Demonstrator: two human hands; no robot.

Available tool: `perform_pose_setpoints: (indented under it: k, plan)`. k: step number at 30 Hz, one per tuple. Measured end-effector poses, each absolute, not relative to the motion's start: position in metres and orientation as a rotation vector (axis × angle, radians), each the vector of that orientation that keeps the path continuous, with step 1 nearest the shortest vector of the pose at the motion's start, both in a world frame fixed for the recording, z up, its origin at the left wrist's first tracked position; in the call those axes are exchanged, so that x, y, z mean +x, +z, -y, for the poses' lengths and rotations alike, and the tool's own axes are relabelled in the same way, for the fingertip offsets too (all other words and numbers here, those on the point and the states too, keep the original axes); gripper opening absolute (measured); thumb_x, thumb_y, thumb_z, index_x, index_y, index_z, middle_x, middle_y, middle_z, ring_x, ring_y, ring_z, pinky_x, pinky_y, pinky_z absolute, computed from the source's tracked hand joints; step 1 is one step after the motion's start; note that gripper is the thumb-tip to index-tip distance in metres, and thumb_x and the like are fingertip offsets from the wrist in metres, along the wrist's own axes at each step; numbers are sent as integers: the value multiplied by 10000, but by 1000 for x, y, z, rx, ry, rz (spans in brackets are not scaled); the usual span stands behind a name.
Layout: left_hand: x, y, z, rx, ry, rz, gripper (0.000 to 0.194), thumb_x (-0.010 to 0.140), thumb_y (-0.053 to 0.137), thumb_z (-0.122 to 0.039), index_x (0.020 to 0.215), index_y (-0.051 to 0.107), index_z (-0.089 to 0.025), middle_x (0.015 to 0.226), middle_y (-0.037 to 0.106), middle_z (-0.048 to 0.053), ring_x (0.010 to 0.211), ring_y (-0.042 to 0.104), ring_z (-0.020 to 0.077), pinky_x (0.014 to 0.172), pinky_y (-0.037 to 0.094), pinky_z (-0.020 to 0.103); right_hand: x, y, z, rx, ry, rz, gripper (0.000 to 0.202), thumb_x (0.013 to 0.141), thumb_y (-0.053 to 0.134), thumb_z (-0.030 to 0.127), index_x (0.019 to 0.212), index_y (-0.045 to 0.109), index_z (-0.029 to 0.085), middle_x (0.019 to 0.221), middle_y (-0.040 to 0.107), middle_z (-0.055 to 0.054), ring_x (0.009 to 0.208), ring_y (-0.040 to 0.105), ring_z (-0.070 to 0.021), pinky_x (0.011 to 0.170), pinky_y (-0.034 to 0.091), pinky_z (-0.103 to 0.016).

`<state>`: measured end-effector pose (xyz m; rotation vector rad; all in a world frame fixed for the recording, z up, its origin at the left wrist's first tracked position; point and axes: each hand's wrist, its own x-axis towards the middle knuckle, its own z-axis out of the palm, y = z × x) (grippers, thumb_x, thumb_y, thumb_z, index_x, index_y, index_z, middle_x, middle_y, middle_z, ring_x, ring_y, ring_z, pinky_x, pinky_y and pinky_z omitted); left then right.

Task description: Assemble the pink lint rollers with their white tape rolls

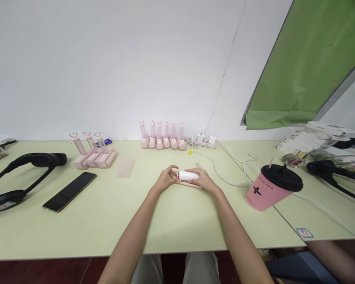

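A small lint roller with a white roll (188,175) lies sideways between my hands, just above the table. A pale pink strip-like part (189,184) of it shows under the roll. My left hand (166,177) pinches the pink left end with curved fingers. My right hand (204,179) wraps over the right end of the white roll, hiding that end. Against the wall stands a row of pink lint rollers (166,142) with upright handles. Three more pink lint rollers (95,157) with heart-shaped loops stand to the left.
A pink cup (262,193) with a black lid stands right of my arm. White cables run from the power strip (205,143) across the table. Left lie a phone (70,191), a black headset (38,159) and a translucent pink sheet (126,166). Papers (310,138) pile at right.
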<state>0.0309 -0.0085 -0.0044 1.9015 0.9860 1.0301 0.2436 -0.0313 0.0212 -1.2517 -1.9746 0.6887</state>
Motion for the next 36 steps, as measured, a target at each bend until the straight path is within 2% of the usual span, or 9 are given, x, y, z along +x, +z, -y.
perform_pose_setpoints:
  k: [3,8,13,17,22,29,33,35,36]
  plan:
    - [29,-2,10,1890,984,-930,592,614,668,-256,1181,498,-226,788,560,-21,611,473,58,633,418,194,243,19,32,-1258,719,1941,482,576,680,230,1052,609,243,1056,600,-41,972,532,-206,863,382,-346]
    - [29,-2,11,1813,891,-880,481,636,648,-248,1109,565,-213,864,540,-3,552,501,38,566,435,189,244,11,29,-1250,788,1823,715,515,722,224,1166,428,240,985,617,-32,922,554,-189,833,401,-359]
    - [31,-8,7,1629,928,-893,483,659,641,-243,1128,544,-183,878,530,19,503,549,43,549,495,223,241,0,20,-1225,664,1735,612,501,719,268,1054,461,221,1059,552,-46,968,520,-198,842,401,-359]
    - [31,-11,3,1554,991,-894,477,673,646,-257,1131,543,-173,867,532,21,494,563,46,559,518,230,240,1,18,-1191,666,1643,537,561,684,323,1052,488,228,1102,520,-50,998,502,-199,866,396,-348]
    - [27,-8,1,1488,1099,-921,501,664,664,-278,1135,541,-157,848,536,17,502,581,59,577,531,239,240,2,16,-1142,863,1474,565,688,586,419,1196,396,261,1179,492,-75,1017,513,-185,835,428,-325]
    - [32,-7,3,1461,1054,-951,570,611,703,-274,1136,537,-128,831,562,24,541,573,71,607,523,260,230,0,17,-1158,517,1474,434,821,392,451,1173,482,215,1199,507,-76,1122,440,-200,958,331,-351]
    - [36,-3,11,1775,974,-1103,533,634,674,-346,1115,555,-148,889,609,50,732,593,152,729,487,308,231,10,25,-1140,337,1566,391,862,334,393,1177,495,228,1176,523,-64,1111,448,-185,970,316,-339]
    - [39,3,18,1968,1013,-1197,590,644,654,-406,1168,512,-173,1105,554,95,982,540,223,863,424,360,230,18,30,-1131,304,1598,378,870,323,360,1182,493,234,1171,523,-60,1110,451,-183,963,327,-336]
    - [41,8,23,2055,1058,-1237,667,633,659,-427,1221,458,-184,1227,473,115,1107,461,251,925,373,385,229,21,33,-1124,298,1616,370,870,323,339,1184,492,238,1171,522,-58,1112,450,-184,962,330,-340]
